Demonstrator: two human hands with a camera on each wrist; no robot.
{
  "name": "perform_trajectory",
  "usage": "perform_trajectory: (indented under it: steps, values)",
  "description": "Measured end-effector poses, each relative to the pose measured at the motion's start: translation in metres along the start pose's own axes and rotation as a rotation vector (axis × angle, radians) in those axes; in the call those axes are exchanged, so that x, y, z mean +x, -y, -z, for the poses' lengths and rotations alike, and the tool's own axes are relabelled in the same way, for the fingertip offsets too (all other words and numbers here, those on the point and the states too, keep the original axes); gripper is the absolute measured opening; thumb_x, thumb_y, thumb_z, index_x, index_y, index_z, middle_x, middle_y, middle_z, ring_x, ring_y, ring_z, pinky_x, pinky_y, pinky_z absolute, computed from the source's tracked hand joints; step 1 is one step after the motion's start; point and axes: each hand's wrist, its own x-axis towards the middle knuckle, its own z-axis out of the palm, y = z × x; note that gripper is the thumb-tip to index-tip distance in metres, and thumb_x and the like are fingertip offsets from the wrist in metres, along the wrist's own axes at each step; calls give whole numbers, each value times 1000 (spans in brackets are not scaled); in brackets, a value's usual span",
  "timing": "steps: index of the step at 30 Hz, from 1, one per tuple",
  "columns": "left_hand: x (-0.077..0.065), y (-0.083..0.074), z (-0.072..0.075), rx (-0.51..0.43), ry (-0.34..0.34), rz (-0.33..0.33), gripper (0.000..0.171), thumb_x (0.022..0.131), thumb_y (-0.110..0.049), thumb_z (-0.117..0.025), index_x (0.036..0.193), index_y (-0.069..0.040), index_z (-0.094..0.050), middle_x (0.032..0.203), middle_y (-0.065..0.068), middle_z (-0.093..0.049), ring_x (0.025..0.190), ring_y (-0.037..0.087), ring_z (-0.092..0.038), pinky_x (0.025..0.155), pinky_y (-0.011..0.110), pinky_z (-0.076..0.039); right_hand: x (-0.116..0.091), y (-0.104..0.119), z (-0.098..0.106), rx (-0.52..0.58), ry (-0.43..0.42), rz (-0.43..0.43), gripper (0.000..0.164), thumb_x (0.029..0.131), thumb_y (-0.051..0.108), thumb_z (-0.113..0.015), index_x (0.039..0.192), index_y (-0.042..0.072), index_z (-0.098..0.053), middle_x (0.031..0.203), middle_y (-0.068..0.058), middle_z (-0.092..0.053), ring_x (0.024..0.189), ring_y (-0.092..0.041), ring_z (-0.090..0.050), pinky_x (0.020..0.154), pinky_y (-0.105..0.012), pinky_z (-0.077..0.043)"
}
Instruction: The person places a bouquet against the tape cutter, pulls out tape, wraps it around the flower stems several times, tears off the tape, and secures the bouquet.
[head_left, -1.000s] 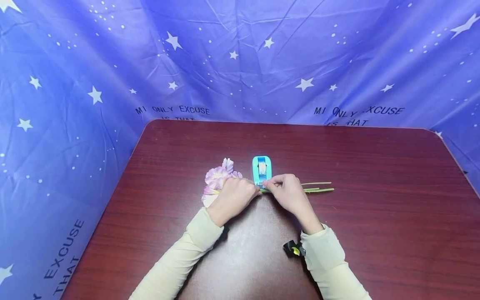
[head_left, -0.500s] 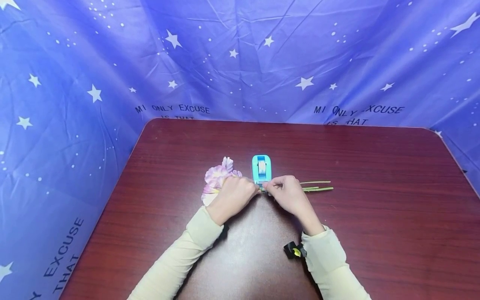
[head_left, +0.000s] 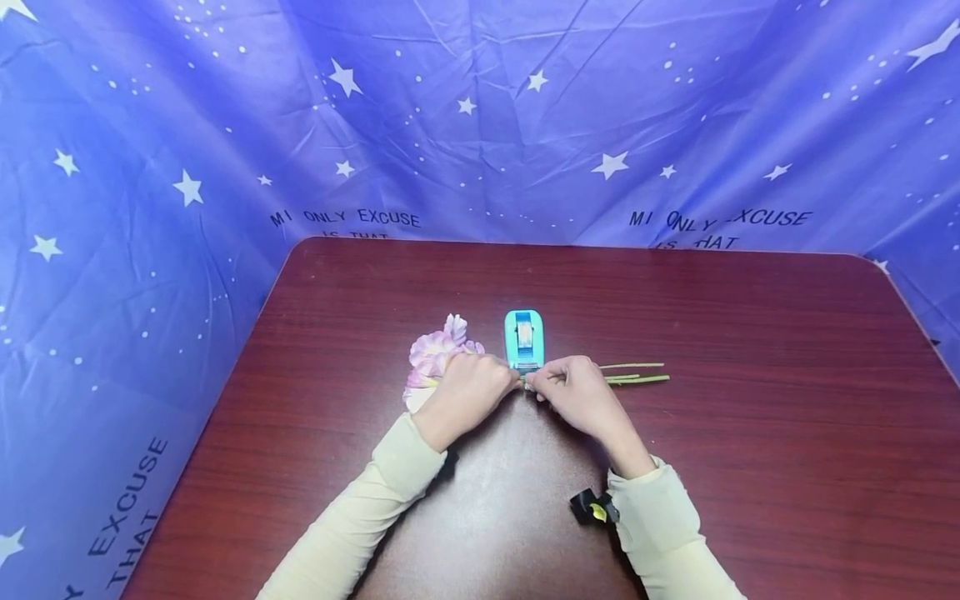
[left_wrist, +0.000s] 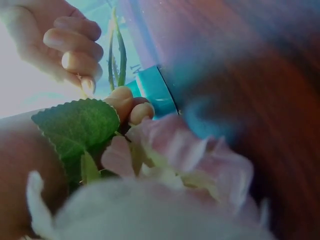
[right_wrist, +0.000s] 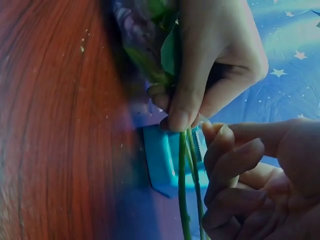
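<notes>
My left hand (head_left: 468, 390) grips the green stems (right_wrist: 183, 200) of several artificial flowers. Their pink and white blossoms (head_left: 435, 354) spread to the left of that hand, and a serrated leaf (left_wrist: 80, 127) shows in the left wrist view. My right hand (head_left: 581, 392) has thumb and forefinger pinched together right beside the left fingertips, at a small shiny bit of clear tape (head_left: 529, 385). The tape is mostly hidden by the fingers. Just beyond both hands stands a turquoise tape dispenser (head_left: 523, 337), its toothed cutter facing the stems.
The flowers and dispenser rest on a dark red wooden table (head_left: 750, 400). Bare stem ends stick out to the right, past the right hand. A blue curtain (head_left: 480, 125) with white stars hangs behind and beside the table.
My right hand has moved slightly away from the dispenser's cutter, toward me, and the shiny tape now shows at its fingertips. The left hand has stayed in place.
</notes>
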Motion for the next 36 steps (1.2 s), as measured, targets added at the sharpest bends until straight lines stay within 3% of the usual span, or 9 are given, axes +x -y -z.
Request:
perform_trajectory:
  steps: [7, 25, 36]
  values:
    - [0, 1, 1, -2, 7, -2, 27, 93, -30, -65, 66, -26, -66, 62, -7, -63, 53, 13, -60, 44, 32, -47, 1, -2, 0, 25, 38, 24, 26, 92, 14, -62, 71, 2, -71, 60, -6, -64, 49, -8, -48, 46, -22, -34]
    - [0, 1, 4, 11, -6, -12, 23, 91, -28, -66, 68, -28, -66, 63, -8, -64, 56, 11, -61, 46, 31, -47, 2, -2, 2, -55, 65, 78, 24, 93, 15, -65, 73, 4, -73, 62, -4, -64, 54, -8, -52, 54, -24, -39]
    - [0, 0, 5, 12, 7, -24, 22, 91, -27, -65, 69, -28, -67, 64, -8, -63, 57, 10, -62, 47, 31, -47, -3, 5, -5, -282, -32, 30, 21, 92, 26, -69, 75, 14, -75, 59, 9, -58, 57, -8, -49, 53, -27, -39]
